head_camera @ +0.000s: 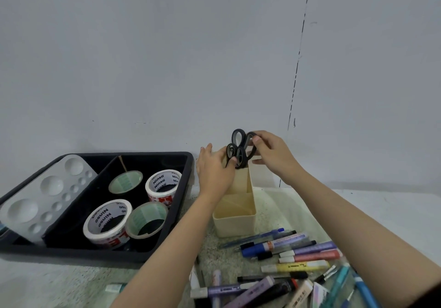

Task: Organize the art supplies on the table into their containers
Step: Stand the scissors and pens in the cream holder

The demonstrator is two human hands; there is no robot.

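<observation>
A cream desk organizer [235,222] with several compartments stands in the middle of the table. Two pairs of black-handled scissors stick up from its tall rear compartment. My right hand [272,151] grips the handle of the larger scissors [239,138]. My left hand [214,168] touches the handles of the smaller scissors [235,155] and rests against the organizer's left side. A heap of markers and pens [293,264] lies on the table in front of the organizer.
A black tray [171,241] at the left holds several tape rolls [107,222] and a white paint palette [45,198]. The grey wall stands close behind the organizer. A small capped item [114,287] lies near the front edge.
</observation>
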